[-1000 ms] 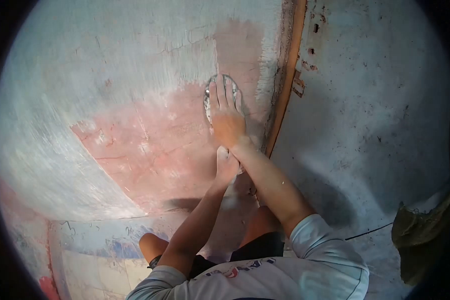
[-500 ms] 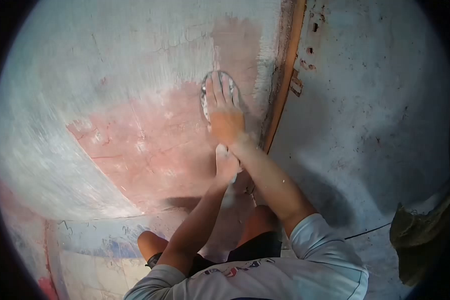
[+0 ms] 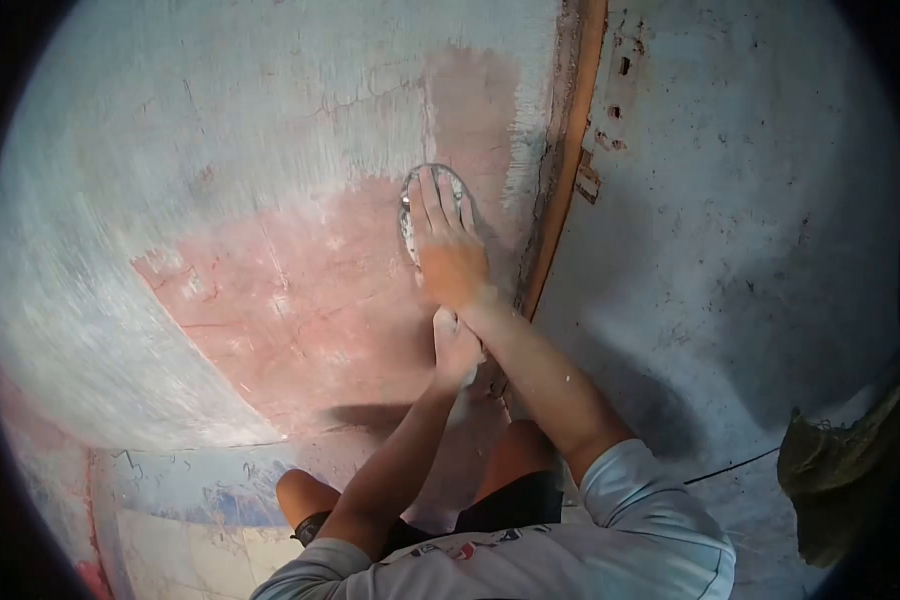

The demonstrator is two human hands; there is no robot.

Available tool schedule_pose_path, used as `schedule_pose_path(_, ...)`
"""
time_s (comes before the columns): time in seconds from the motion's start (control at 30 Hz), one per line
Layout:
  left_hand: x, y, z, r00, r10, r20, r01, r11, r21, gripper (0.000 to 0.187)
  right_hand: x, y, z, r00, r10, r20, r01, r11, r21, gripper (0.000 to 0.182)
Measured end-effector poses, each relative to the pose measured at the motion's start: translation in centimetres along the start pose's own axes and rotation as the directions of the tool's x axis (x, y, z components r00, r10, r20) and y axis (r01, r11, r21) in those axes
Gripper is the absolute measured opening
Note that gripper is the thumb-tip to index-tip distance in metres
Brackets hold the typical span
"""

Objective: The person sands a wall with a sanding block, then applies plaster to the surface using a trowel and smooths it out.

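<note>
A hand-held sander (image 3: 409, 222) lies against the wall's pink patch (image 3: 290, 290), its rounded, dusty head mostly hidden under my right hand (image 3: 448, 245). That hand's fingers stretch over the top of the head and hold it against the surface. Just below, my left hand (image 3: 457, 345) is closed around the tool's rear end, thumb pointing up. My left fingers are largely out of sight behind the hand. Slight blur softens the right hand and the tool.
Whitish-grey streaked wall (image 3: 260, 110) surrounds the pink patch. To the right, an orange-brown strip (image 3: 568, 165) runs along the joint with a blue-grey panel (image 3: 710, 230) that has rusty holes. A drab cloth (image 3: 835, 480) hangs at lower right. My bare knees are below my hands.
Both hands and the sander have moved slightly down the wall, by about a finger's length at most. The grip of both hands looks the same.
</note>
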State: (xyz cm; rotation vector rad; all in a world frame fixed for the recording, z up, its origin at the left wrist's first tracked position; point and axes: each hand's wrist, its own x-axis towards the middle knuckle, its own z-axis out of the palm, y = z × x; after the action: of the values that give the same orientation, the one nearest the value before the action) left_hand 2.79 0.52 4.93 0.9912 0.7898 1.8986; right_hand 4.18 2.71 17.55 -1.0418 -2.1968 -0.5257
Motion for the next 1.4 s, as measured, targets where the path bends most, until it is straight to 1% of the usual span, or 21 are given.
schedule_pose_path(0.03, 0.5, 1.5, 0.8, 1.0, -0.027, -0.013, 0.028, 0.998, 0.064, 0.018, 0.9, 0.2, -0.3, 1.0, 0.0, 0.008, 0.0, 1.0, 0.003, 0.105)
schedule_pose_path(0.1, 3.2, 5.1, 2.1, 0.996, -0.076, -0.041, 0.083, 0.977, 0.194, 0.02, 4.7, 1.4, -1.1, 0.971, -0.041, -0.237, 0.027, 0.998, -0.059, 0.11)
schedule_pose_path(0.17, 5.0, 8.3, 3.0, 0.991, -0.119, -0.066, 0.134, 0.938, 0.32, 0.022, 8.8, 2.0, -5.5, 0.966, -0.058, -0.251, 0.058, 0.998, -0.007, 0.108)
schedule_pose_path(0.2, 6.3, 8.4, 2.9, 0.99, -0.122, -0.069, 0.138, 0.937, 0.321, 0.022, 9.9, 2.3, -5.8, 0.967, -0.057, -0.248, 0.058, 0.998, -0.004, 0.108)
schedule_pose_path(0.27, 8.7, 8.3, 2.7, 0.961, -0.182, 0.207, 0.162, 0.981, 0.11, 0.021, 11.4, 2.7, -6.2, 0.954, -0.079, -0.288, 0.061, 0.996, -0.068, 0.108)
schedule_pose_path(0.3, 5.8, 10.6, 4.5, 0.998, 0.005, 0.062, -0.012, 0.993, 0.118, 0.02, 11.0, 2.7, -5.1, 0.953, -0.072, -0.295, 0.046, 0.994, -0.094, 0.114)
schedule_pose_path(0.33, 6.4, 9.3, 4.1, 0.998, 0.008, 0.069, -0.016, 0.993, 0.116, 0.02, 9.8, 2.5, -3.9, 0.951, -0.071, -0.3, 0.044, 0.994, -0.099, 0.114)
schedule_pose_path(0.43, 0.9, 2.7, 0.4, 0.989, -0.113, 0.097, 0.11, 0.993, 0.035, 0.014, 3.3, 0.7, -1.4, 0.981, -0.042, -0.192, 0.022, 0.994, -0.108, 0.12)
schedule_pose_path(0.5, -1.4, 0.8, -1.6, 0.977, -0.185, 0.108, 0.188, 0.982, -0.018, 0.012, 0.6, -0.1, -1.3, 0.998, -0.035, 0.044, 0.031, 0.997, 0.077, 0.123)
schedule_pose_path(0.53, -1.1, 0.7, -1.5, 0.969, -0.216, 0.116, 0.223, 0.974, -0.048, 0.012, 1.1, -0.2, -1.1, 0.999, -0.033, 0.024, 0.033, 0.999, 0.023, 0.124)
schedule_pose_path(0.57, -1.0, 0.1, -0.5, 0.975, -0.186, -0.123, 0.195, 0.979, 0.066, 0.011, 2.1, 0.3, -1.0, 0.999, -0.035, 0.03, 0.035, 0.999, 0.024, 0.124)
schedule_pose_path(0.6, -0.5, 2.1, 0.5, 0.972, -0.194, -0.129, 0.204, 0.977, 0.065, 0.011, 4.1, 0.9, -1.9, 0.994, -0.044, -0.096, 0.042, 0.999, -0.024, 0.122)
schedule_pose_path(0.63, 0.6, 4.3, 1.4, 0.977, -0.2, -0.078, 0.205, 0.977, 0.061, 0.012, 6.2, 1.5, -2.9, 0.973, -0.059, -0.223, 0.044, 0.996, -0.072, 0.12)
schedule_pose_path(0.8, 6.8, 11.5, 3.7, 0.96, -0.198, 0.199, 0.194, 0.98, 0.041, 0.019, 10.9, 2.4, -6.4, 0.97, -0.086, -0.227, 0.071, 0.995, -0.074, 0.112)
schedule_pose_path(1.0, -2.3, 5.9, 0.8, 0.977, -0.211, 0.041, 0.208, 0.976, 0.058, 0.024, 1.0, 0.2, 0.9, 0.977, -0.073, -0.2, 0.073, 0.997, -0.012, 0.112)
schedule_pose_path(1.07, -1.5, 4.0, 1.3, 0.997, -0.066, -0.038, 0.066, 0.998, 0.008, 0.027, 0.6, 0.1, 1.1, 0.992, -0.043, -0.121, 0.054, 0.994, 0.091, 0.111)
schedule_pose_path(1.1, -1.8, 3.4, 1.3, 0.996, -0.007, -0.084, 0.006, 1.0, -0.009, 0.028, 1.7, 0.5, 0.4, 0.991, -0.061, -0.121, 0.063, 0.998, 0.01, 0.112)
schedule_pose_path(1.13, -0.9, 4.5, 1.6, 0.996, -0.015, -0.083, 0.014, 1.0, -0.011, 0.028, 3.8, 0.9, -1.3, 0.992, -0.057, -0.114, 0.058, 0.998, 0.009, 0.112)
schedule_pose_path(1.23, 5.1, 10.8, 3.1, 0.994, -0.106, 0.001, 0.102, 0.957, 0.271, 0.033, 9.4, 2.3, -5.0, 0.975, -0.067, -0.21, 0.072, 0.997, 0.013, 0.112)
schedule_pose_path(1.3, 6.2, 9.6, 3.4, 0.99, -0.135, 0.03, 0.124, 0.966, 0.229, 0.031, 11.3, 3.0, -5.4, 0.952, -0.118, -0.283, 0.09, 0.99, -0.109, 0.114)
schedule_pose_path(1.4, 5.0, 3.3, 1.6, 0.98, -0.191, 0.05, 0.183, 0.973, 0.141, 0.027, 6.6, 1.6, -3.5, 0.974, -0.089, -0.21, 0.084, 0.996, -0.034, 0.103)
